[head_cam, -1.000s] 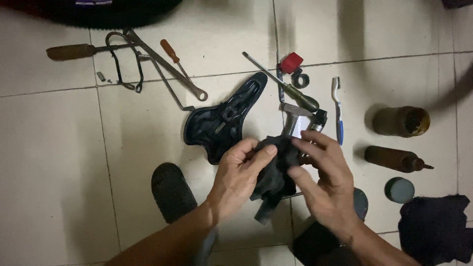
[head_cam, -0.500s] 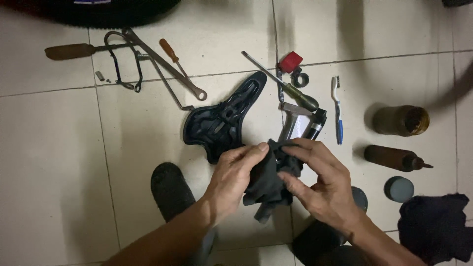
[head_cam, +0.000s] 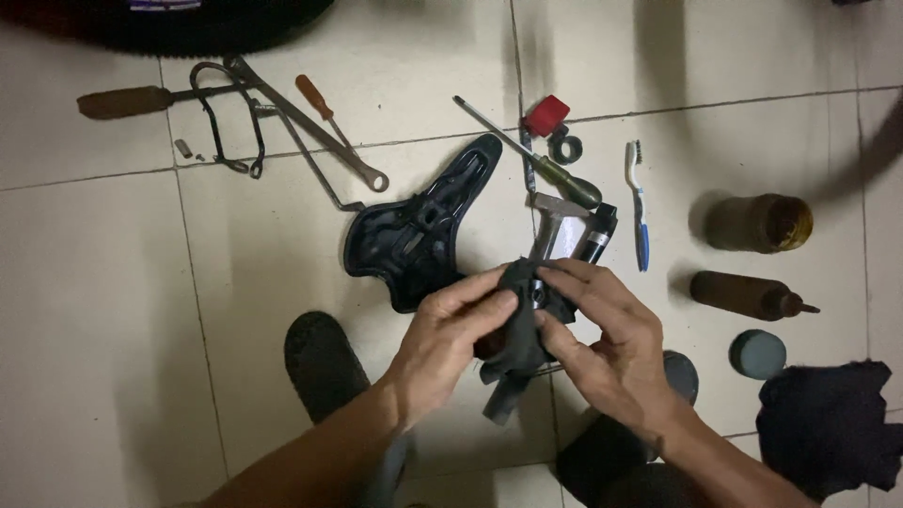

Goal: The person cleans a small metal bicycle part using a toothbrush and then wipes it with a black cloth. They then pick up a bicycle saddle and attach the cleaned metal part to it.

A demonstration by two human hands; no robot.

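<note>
A: Head view, nearest first: left hand and right hand both clenched on a dark rag, pinched from either side with thumbs on top, apparently to keep the cloth wrapped tight round some small part. Hard to tell what sits inside; only a dull glint near the right fingertips.

B: Rag's place?

A: Held off the tiled floor, dead centre, loose tail hanging toward 6 o'clock. Two dark shoes just beneath at 7 and 5 o'clock, feet splayed, seemingly to leave working room between.

B: Just beyond?

A: Black bicycle saddle at 11 o'clock of the hands, lying underside up, nose toward 1 o'clock. Hammer directly at 12, head partly hidden by the rag. Green-handled screwdriver beyond it, angled toward 11.

B: To the right?

A: Blue toothbrush at 1 o'clock. Two brown bottles at 2 to 3 o'clock, the nearer one on its side, its round cap beside it. Dark cloth heap at 4 o'clock.

B: Farthest?

A: Red small part and black ring at 12. Orange-handled screwdriver, long spanner, wire frame and wooden-handled tool at 10 to 11 o'clock, fanned out within arm's reach. Black tyre edge along the top.
</note>
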